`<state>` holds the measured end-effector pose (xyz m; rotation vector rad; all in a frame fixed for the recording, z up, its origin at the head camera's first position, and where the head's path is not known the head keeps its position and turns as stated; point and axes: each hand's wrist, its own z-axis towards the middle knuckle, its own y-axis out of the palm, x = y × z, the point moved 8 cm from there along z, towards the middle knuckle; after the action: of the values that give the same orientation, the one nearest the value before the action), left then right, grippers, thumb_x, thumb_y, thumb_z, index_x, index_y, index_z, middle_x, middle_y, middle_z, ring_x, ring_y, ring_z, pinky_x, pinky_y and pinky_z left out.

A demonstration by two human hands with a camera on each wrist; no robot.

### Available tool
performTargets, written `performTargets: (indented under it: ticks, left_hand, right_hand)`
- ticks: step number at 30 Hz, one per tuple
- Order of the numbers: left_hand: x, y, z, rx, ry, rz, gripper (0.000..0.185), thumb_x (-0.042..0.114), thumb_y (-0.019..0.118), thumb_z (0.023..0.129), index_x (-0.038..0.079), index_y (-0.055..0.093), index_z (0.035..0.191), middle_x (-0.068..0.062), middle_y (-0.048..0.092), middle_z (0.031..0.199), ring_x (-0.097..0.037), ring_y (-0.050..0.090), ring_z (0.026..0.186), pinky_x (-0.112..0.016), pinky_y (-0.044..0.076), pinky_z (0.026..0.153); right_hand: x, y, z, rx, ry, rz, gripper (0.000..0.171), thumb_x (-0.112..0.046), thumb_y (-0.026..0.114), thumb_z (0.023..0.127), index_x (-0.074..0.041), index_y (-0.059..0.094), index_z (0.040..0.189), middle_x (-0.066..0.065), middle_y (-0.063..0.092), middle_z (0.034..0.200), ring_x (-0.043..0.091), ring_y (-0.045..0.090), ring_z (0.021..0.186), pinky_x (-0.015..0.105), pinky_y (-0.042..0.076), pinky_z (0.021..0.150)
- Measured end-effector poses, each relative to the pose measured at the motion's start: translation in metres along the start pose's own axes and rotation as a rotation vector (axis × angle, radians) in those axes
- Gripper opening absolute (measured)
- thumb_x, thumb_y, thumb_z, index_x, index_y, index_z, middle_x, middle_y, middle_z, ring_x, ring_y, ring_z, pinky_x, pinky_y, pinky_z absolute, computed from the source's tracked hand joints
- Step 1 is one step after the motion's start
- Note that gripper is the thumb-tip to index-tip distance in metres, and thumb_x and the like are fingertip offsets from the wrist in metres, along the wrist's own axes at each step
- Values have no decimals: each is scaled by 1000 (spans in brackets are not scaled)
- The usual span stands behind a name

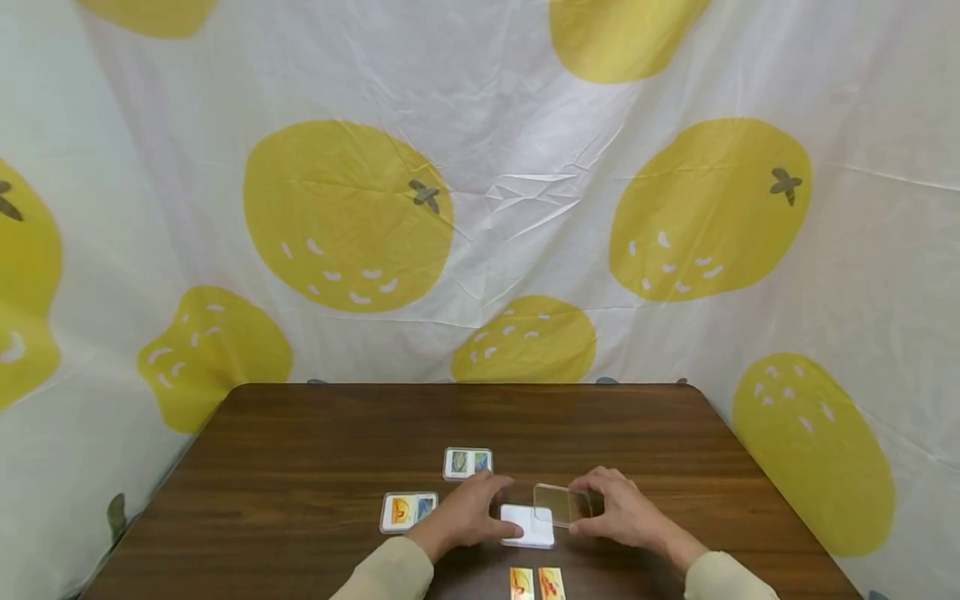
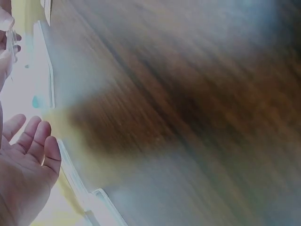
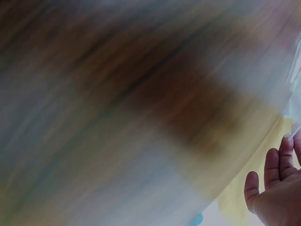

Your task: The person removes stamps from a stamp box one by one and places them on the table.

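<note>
While most of the brown table (image 1: 300, 433) lies bare toward its far and side edges, the work sits crowded near the front edge. A white tray (image 1: 528, 528) lies there between the two hands. The left hand (image 1: 468, 512) rests at the tray's left side, fingers relaxed and only loosely bent, fingertips touching its edge. The right hand (image 1: 618, 508) pinches a clear lid (image 1: 562, 503), tilted, with its near edge just over the tray. Two closed card cases (image 1: 408, 510) lie to the left and behind, near the left hand; two loose cards (image 1: 537, 583) lie at the front edge. Both wrist views are blurred, so finger contact there is probably not readable.
</note>
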<state>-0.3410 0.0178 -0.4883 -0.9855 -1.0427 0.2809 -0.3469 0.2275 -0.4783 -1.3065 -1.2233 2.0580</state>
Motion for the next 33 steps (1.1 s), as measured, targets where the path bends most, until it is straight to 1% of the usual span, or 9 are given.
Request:
performTargets:
  ticks: [7, 13, 15, 18, 21, 24, 27, 30, 33]
  left_hand:
    - [2, 1, 1, -9, 9, -11, 77, 45, 83, 76, 3, 57, 135, -2, 56, 105, -10, 51, 93, -31, 46, 88]
    - [4, 1, 1, 7, 28, 21, 70, 41, 85, 75, 3, 61, 129, -1, 59, 109, -11, 54, 99, -31, 46, 92]
    - [4, 1, 0, 7, 25, 31, 67, 41, 85, 75, 4, 63, 127, 1, 58, 108, -10, 54, 99, -30, 46, 92]
    - [4, 1, 0, 8, 34, 44, 62, 40, 85, 74, 6, 65, 123, 4, 56, 103, -7, 52, 93, -28, 46, 87]
    - [6, -2, 0, 24, 77, 71, 58, 38, 85, 74, 7, 67, 119, 5, 56, 100, -6, 51, 91, -26, 46, 84]
    - [8, -7, -2, 53, 134, 98, 56, 36, 85, 73, 6, 68, 117, 4, 59, 101, -8, 54, 93, -26, 46, 86]
    - [8, -11, -3, 67, 164, 101, 55, 35, 85, 73, 6, 68, 117, 2, 62, 104, -10, 56, 96, -27, 47, 87]
    - [5, -11, -3, 56, 148, 93, 56, 36, 85, 73, 7, 67, 118, 3, 61, 104, -9, 56, 95, -27, 47, 87]
    - [0, -9, -4, 40, 104, 100, 57, 40, 85, 73, 10, 68, 118, 5, 59, 102, -8, 55, 94, -28, 47, 86]
  right_hand:
    - [-21, 12, 6, -42, -40, 19, 53, -47, 83, 75, -15, 69, 114, -7, 58, 106, 22, 51, 105, 50, 40, 88]
    - [-30, 20, 7, -51, -47, -13, 55, -48, 83, 74, -15, 68, 115, -9, 57, 106, 19, 51, 104, 47, 41, 87]
    - [-32, 21, 8, -52, -45, -15, 56, -48, 84, 74, -14, 69, 115, -9, 57, 106, 20, 51, 103, 47, 41, 85]
    - [-34, 22, 9, -56, -49, -16, 57, -48, 84, 74, -13, 68, 116, -7, 57, 106, 21, 51, 103, 47, 41, 84]
    - [-38, 23, 10, -67, -62, -18, 59, -49, 83, 74, -12, 68, 118, -6, 57, 107, 22, 51, 103, 47, 41, 85]
    - [-40, 23, 10, -83, -73, -11, 62, -48, 83, 75, -11, 67, 121, -4, 57, 110, 23, 51, 105, 48, 42, 86]
    - [-40, 24, 9, -103, -78, 2, 65, -46, 83, 75, -8, 65, 125, -3, 56, 113, 24, 51, 107, 49, 43, 87]
    - [-40, 25, 9, -115, -84, 4, 66, -44, 83, 76, -7, 64, 127, -3, 56, 115, 25, 51, 108, 50, 43, 88]
    - [-39, 28, 10, -120, -79, 3, 64, -43, 83, 76, -8, 64, 127, -2, 56, 116, 27, 51, 109, 52, 43, 88]
